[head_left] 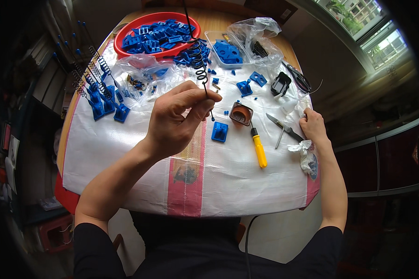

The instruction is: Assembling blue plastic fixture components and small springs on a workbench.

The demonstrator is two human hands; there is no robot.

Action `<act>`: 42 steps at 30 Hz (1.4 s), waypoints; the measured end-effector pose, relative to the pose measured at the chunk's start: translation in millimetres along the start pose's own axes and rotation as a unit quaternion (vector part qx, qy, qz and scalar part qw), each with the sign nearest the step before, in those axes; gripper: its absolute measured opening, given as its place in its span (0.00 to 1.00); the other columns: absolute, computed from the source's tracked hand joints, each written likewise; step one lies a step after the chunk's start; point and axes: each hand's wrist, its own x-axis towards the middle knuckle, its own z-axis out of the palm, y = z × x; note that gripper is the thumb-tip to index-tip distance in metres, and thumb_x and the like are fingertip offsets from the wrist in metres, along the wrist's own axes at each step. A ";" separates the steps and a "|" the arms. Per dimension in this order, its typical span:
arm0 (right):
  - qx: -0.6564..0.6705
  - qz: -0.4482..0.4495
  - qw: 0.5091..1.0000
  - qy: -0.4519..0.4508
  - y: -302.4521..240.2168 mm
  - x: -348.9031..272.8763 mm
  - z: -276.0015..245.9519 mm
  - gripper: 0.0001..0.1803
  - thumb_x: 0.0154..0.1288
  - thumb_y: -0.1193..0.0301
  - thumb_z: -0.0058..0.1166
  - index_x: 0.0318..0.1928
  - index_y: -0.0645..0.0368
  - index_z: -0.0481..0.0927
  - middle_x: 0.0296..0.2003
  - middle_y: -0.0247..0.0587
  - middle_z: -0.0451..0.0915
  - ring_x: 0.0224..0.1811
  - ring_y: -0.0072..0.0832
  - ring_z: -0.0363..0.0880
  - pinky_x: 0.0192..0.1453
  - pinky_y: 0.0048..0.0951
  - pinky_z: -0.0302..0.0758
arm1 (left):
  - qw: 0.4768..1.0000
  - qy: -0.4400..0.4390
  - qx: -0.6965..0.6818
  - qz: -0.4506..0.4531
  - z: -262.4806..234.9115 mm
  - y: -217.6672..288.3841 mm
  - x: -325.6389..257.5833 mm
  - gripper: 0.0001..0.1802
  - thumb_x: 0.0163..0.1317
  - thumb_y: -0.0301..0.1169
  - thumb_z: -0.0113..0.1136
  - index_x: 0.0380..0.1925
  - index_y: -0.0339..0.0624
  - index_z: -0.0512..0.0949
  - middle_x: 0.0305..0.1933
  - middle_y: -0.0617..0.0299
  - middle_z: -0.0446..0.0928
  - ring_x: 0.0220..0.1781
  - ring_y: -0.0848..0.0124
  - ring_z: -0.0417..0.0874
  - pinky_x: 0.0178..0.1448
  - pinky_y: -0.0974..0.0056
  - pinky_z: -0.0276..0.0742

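Raised over the middle of the table, my left hand [174,118] pinches a black coiled spring wire [200,60] between thumb and fingertips. Its straight lower end points down above a blue square plastic base [219,132] lying on the white sheet. At the table's right edge, my right hand [313,124] has its fingers curled by a crumpled white piece [302,108]; what they grip is partly hidden. Near that hand lie a knife [285,127] and a crumpled tissue [302,156]. A small square container with brown contents [241,114] and a yellow-handled screwdriver [259,151] sit between the hands.
A red basin [121,44] of blue parts stands at the back left. Finished-looking blue bases with springs [102,100] stand at left beside a clear bag [146,76]. A clear tub [226,53], black holder [280,84] and scissors [299,78] are at back right.
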 end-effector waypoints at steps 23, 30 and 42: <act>0.449 0.181 0.875 -0.010 -0.5 -61.6 -50.8 0.12 0.61 0.85 0.37 0.38 0.68 0.76 0.32 0.44 0.81 0.31 0.23 0.82 0.31 0.23 0.80 | 0.999 0.034 0.002 -0.008 8.4 -5.0 -4.8 0.08 0.63 0.17 0.60 0.42 0.33 0.83 0.34 0.61 0.78 0.34 0.76 0.79 0.38 0.71 0.76; 0.386 0.202 0.894 0.102 -2.3 -60.4 -58.0 0.09 0.67 0.72 0.49 0.36 0.64 0.80 0.25 0.35 0.81 0.26 0.18 0.77 0.31 0.22 0.74 | 0.998 0.037 -0.030 -0.030 11.6 -8.8 -4.6 0.07 0.65 0.18 0.58 0.41 0.32 0.83 0.34 0.61 0.77 0.34 0.76 0.78 0.39 0.72 0.75; 0.212 0.057 0.975 0.044 -24.1 -52.4 -45.8 0.12 0.62 0.71 0.60 0.46 0.59 0.84 0.31 0.39 0.79 0.31 0.24 0.78 0.37 0.28 0.76 | 0.998 0.033 -0.038 -0.043 13.3 -12.0 -5.7 0.08 0.67 0.20 0.58 0.42 0.31 0.82 0.34 0.62 0.76 0.36 0.76 0.78 0.40 0.72 0.74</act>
